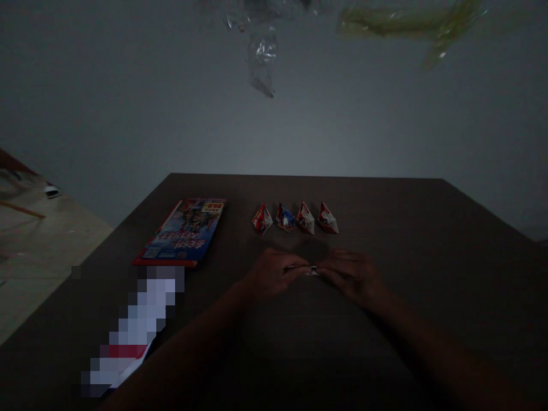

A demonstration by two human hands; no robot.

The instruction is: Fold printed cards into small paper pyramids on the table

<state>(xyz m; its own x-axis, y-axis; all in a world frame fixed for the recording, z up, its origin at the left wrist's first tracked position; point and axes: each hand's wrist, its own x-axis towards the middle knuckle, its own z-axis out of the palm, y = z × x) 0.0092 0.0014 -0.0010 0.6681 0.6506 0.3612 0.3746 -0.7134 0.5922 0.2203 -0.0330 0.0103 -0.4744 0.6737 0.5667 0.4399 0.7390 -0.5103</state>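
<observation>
Between my two hands is a small folded piece of paper [312, 270], held just above the dark table. My left hand [274, 273] pinches its left side, and my right hand [351, 273] pinches its right side. The fingertips nearly meet and hide most of the paper. Beyond my hands stand several small folded paper shapes in a row: a red one [262, 220], a blue one [285, 218] and red and white ones [305, 219] to the right.
A stack of printed leaflets [184, 231] lies at the table's left side. Nearer me is a blurred-out white sheet [137, 325]. The table [385, 211] meets a pale wall with yellow tape [394, 21] and clear plastic [262, 54].
</observation>
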